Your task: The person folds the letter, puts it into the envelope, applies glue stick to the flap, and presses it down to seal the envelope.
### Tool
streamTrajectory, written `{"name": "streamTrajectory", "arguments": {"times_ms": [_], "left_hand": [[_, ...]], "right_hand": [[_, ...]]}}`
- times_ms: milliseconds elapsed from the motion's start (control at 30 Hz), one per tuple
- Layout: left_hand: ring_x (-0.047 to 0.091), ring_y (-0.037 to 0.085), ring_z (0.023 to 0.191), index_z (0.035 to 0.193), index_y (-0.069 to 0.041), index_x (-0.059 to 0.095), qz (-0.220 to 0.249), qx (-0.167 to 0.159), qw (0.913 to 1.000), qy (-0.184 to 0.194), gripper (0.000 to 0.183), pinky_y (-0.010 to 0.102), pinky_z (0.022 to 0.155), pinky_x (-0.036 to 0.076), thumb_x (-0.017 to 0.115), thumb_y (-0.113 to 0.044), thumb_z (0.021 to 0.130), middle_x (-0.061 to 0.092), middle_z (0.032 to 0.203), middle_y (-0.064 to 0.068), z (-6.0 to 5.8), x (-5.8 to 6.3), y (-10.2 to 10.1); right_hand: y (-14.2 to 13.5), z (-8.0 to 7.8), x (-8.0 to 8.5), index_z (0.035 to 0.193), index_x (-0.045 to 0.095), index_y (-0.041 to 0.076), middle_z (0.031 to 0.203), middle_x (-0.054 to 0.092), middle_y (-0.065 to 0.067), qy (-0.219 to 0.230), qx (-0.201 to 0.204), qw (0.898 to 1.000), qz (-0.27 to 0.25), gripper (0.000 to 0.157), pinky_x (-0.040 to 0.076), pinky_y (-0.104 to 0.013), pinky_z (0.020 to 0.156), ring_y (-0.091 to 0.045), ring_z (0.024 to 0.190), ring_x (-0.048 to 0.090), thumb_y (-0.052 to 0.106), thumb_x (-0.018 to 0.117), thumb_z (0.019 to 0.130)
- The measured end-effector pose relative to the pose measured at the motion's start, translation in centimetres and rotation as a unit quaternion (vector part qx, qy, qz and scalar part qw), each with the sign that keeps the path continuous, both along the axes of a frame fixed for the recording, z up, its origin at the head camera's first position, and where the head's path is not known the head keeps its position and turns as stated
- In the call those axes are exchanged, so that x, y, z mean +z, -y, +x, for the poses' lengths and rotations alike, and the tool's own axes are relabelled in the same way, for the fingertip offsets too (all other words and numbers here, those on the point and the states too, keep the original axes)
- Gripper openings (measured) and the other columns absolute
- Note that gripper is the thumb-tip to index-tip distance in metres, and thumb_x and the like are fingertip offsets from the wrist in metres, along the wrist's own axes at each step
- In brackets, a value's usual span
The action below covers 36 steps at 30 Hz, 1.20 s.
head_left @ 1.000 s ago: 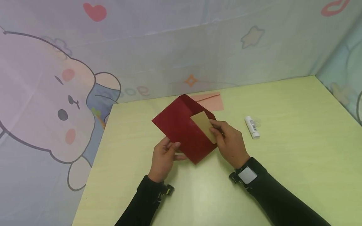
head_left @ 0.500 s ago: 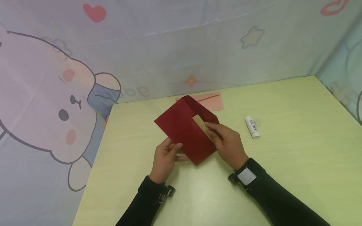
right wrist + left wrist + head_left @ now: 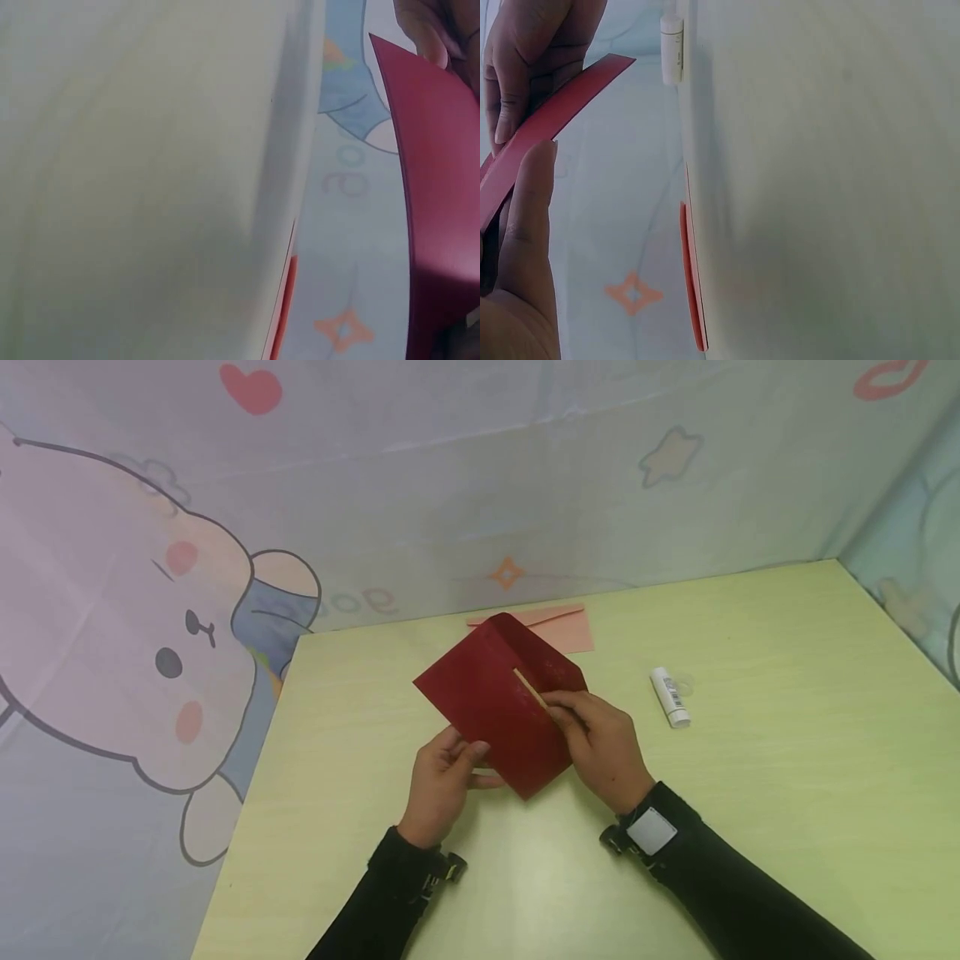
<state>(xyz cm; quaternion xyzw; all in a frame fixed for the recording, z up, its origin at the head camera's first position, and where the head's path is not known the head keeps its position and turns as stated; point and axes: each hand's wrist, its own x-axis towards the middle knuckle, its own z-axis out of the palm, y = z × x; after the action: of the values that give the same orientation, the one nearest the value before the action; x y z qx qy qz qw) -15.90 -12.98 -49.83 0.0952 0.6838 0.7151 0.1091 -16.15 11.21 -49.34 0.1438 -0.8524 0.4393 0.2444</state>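
Note:
A dark red envelope (image 3: 495,702) is held tilted above the table, its flap folded back towards the upper right. My left hand (image 3: 442,781) pinches its lower left edge, thumb on the front face. A yellow card (image 3: 528,686) shows only as a thin strip along the envelope's mouth, the rest hidden inside. My right hand (image 3: 603,743) pinches the card's exposed edge at the mouth. In the left wrist view the envelope (image 3: 551,124) appears nearly edge-on between both hands. The right wrist view shows the envelope's red face (image 3: 442,165).
A pink envelope (image 3: 566,631) lies at the back of the pale yellow table (image 3: 787,760), partly behind the red one. To the right lies a white glue tube (image 3: 670,697), with a small clear cap-like piece (image 3: 684,683) beside it. A printed cloth hangs behind.
The yellow card has slid down into the red envelope, from a broad exposed piece to a thin strip. My right hand moved slightly left and down with it; the envelope shifted slightly right.

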Motion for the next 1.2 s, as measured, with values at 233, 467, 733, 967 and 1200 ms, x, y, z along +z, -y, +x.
{"name": "streamTrajectory", "arguments": {"times_ms": [233, 467, 733, 967, 1200], "left_hand": [[0.084, 0.014, 0.103, 0.15, -0.007, 0.068, -0.005, 0.002, 0.9999, -0.013, 0.037, 0.044, 0.084, 0.074, 0.066, -0.003, 0.113, 0.078, 0.139, 0.025, 0.1, 0.3, -0.2], [0.085, 0.015, 0.103, 0.15, -0.008, 0.069, -0.009, 0.006, 0.9999, -0.01, 0.038, 0.044, 0.085, 0.074, 0.068, -0.004, 0.112, 0.079, 0.139, 0.024, 0.1, 0.3, -0.1], [0.085, 0.013, 0.101, 0.148, -0.004, 0.069, 0.003, 0.011, 0.9999, 0.011, 0.038, 0.043, 0.084, 0.074, 0.071, 0.0, 0.11, 0.079, 0.137, 0.029, 0.0, 0.3, -0.3], [0.087, 0.016, 0.094, 0.148, -0.005, 0.061, 0.033, 0.041, 0.9983, 0.026, 0.041, 0.041, 0.084, 0.074, 0.073, -0.003, 0.109, 0.081, 0.135, 0.019, 0.1, 0.3, -0.4], [0.086, 0.018, 0.113, 0.151, -0.012, 0.055, 0.15, 0.055, 0.9861, 0.046, 0.04, 0.041, 0.1, 0.07, 0.064, -0.002, 0.114, 0.077, 0.139, 0.005, 0.5, 0.1, -1.0]], "right_hand": [[0.2, 0.1, 0.3, 0.129, 0.082, 0.005, 0.117, 0.085, -0.012, 0.038, 0.009, 0.999, -0.009, 0.024, 0.073, -0.052, 0.086, -0.026, 0.101, 0.082, 0.0, 0.077, 0.106], [0.4, 0.1, 0.6, 0.136, 0.081, 0.005, 0.125, 0.086, -0.015, 0.04, 0.024, 0.999, -0.025, 0.033, 0.072, -0.052, 0.088, -0.031, 0.106, 0.084, -0.001, 0.079, 0.104], [0.6, 0.2, 0.9, 0.138, 0.075, 0.003, 0.125, 0.086, -0.015, 0.049, 0.045, 0.998, -0.021, 0.029, 0.07, -0.045, 0.086, -0.03, 0.106, 0.084, 0.0, 0.071, 0.11], [-0.9, 0.0, 1.1, 0.133, 0.077, 0.003, 0.12, 0.086, -0.011, -0.028, 0.007, 1.0, 0.012, 0.034, 0.069, -0.027, 0.09, -0.027, 0.103, 0.084, 0.001, 0.085, 0.1], [-2.5, 0.9, 1.7, 0.148, 0.064, 0.003, 0.136, 0.079, -0.017, 0.21, 0.03, 0.973, -0.093, 0.052, 0.067, -0.027, 0.086, -0.028, 0.109, 0.08, 0.03, 0.082, 0.107]]}}
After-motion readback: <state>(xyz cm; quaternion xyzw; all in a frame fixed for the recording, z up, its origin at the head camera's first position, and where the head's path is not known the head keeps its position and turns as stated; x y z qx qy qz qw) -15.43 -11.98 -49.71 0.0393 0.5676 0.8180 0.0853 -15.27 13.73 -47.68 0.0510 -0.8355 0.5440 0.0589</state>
